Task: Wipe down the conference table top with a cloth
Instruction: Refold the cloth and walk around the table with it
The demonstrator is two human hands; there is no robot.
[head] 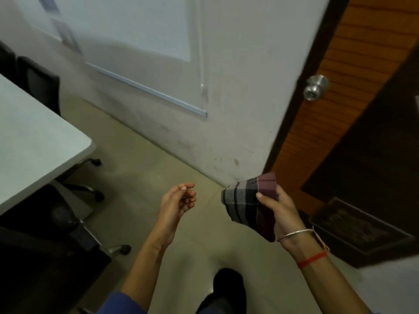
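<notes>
A folded checked cloth (246, 201) in grey, black and maroon is held in my right hand (280, 214), thumb on top, above the floor near the door. My left hand (179, 200) hovers to the left of the cloth with its fingers loosely curled and nothing in it, a short gap away. The white conference table (34, 141) fills the left side, its rounded corner pointing toward the middle of the view. Both hands are well clear of the table, to its right.
Black wheeled office chairs (74, 214) stand under and beside the table's near edge, another chair (38, 82) at its far side. A wooden door (353, 91) with a metal knob (315, 87) stands at the right. A whiteboard (145, 48) hangs on the wall ahead.
</notes>
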